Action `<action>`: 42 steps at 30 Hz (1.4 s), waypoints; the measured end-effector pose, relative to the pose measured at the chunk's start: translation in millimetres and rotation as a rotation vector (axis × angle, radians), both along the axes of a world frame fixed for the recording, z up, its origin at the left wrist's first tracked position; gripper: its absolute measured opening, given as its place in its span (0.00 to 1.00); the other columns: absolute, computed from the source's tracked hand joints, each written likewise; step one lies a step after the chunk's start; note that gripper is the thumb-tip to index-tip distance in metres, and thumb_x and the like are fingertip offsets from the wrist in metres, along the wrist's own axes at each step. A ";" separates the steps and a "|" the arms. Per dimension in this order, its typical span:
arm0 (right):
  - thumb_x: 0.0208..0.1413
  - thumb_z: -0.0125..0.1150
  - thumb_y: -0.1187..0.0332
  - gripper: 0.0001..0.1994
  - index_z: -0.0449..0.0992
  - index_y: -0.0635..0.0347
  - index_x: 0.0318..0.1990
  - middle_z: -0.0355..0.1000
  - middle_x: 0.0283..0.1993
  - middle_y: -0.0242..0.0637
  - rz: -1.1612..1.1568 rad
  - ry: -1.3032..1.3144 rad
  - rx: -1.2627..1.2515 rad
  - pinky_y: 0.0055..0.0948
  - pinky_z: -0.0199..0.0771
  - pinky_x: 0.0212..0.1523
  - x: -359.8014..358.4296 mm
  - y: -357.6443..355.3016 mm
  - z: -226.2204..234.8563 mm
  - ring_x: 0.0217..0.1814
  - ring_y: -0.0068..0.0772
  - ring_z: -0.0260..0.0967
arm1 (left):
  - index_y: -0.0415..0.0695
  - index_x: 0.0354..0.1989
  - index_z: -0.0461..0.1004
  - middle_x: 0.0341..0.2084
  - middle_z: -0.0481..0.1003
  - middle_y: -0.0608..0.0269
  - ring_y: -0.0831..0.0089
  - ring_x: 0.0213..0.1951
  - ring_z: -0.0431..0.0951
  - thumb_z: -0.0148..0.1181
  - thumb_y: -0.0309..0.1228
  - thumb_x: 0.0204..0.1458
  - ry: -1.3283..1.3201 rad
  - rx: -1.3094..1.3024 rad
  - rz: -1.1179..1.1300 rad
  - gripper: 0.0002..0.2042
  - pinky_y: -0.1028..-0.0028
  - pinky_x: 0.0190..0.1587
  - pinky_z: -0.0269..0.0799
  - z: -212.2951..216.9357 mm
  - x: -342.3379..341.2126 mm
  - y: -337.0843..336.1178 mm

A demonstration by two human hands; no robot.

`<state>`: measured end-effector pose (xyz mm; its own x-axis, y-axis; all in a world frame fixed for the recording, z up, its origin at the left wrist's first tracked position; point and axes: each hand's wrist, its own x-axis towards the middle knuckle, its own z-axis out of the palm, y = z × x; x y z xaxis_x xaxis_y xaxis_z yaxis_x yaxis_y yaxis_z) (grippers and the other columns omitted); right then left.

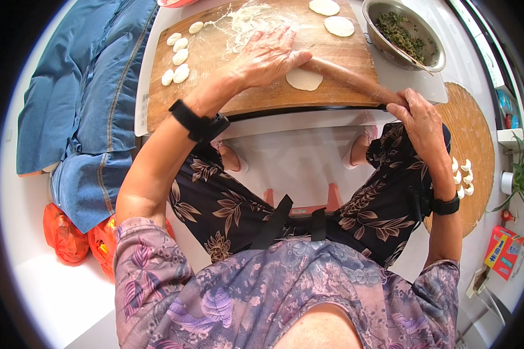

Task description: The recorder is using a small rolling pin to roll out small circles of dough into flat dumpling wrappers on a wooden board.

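Note:
A wooden rolling pin [349, 78] slants across the wooden board, over the near part of a flattened round of dough [304, 79]. My right hand [419, 119] is wrapped round the pin's right end, beyond the board's near edge. My left hand [271, 57] lies over its other end, fingers stretched out flat and thumb against the wood; that end is hidden beneath the hand. Two rolled dough rounds [339, 26] lie at the board's far right. Several small dough pieces [180, 56] sit on the left, and loose flour [244, 26] is spread at the far middle.
The board [215, 107] rests on a white table. A metal bowl of chopped green filling [384, 43] stands at its right. Lower right, a round wooden board [474, 134] carries several shaped dumplings [463, 177]. Blue denim cloth [93, 104] and red bags [65, 235] are at left.

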<state>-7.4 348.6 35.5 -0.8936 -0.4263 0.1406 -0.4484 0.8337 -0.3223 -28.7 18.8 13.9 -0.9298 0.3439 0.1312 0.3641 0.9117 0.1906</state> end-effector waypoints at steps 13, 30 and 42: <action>0.53 0.62 0.65 0.14 0.71 0.64 0.43 0.72 0.39 0.49 0.056 -0.074 -0.051 0.43 0.70 0.44 30.0 -2.7 1.4 0.43 0.53 0.71 | 0.35 0.67 0.54 0.65 0.56 0.41 0.52 0.69 0.52 0.40 0.51 0.63 0.137 -0.075 -0.049 0.34 0.58 0.70 0.41 -2.6 50.9 -9.1; 0.49 0.61 0.70 0.14 0.70 0.64 0.43 0.71 0.40 0.48 0.147 -0.101 -0.090 0.43 0.70 0.44 23.9 -7.2 -1.4 0.43 0.53 0.71 | 0.36 0.63 0.61 0.63 0.61 0.44 0.50 0.66 0.57 0.51 0.41 0.61 0.193 -0.059 -0.084 0.27 0.58 0.68 0.47 1.0 49.7 -3.2; 0.46 0.62 0.73 0.16 0.70 0.64 0.45 0.70 0.40 0.47 0.165 -0.025 -0.150 0.41 0.70 0.45 28.3 -8.2 0.2 0.44 0.52 0.71 | 0.36 0.35 0.79 0.26 0.77 0.48 0.60 0.29 0.78 0.57 0.31 0.55 -0.006 0.365 -0.063 0.10 0.68 0.36 0.72 20.2 24.2 19.2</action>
<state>20.9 340.4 35.7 -0.8172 -0.5432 0.1924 -0.5654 0.6912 -0.4502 -4.5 38.0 34.0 -0.9095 0.3316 0.2507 0.4150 0.7594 0.5012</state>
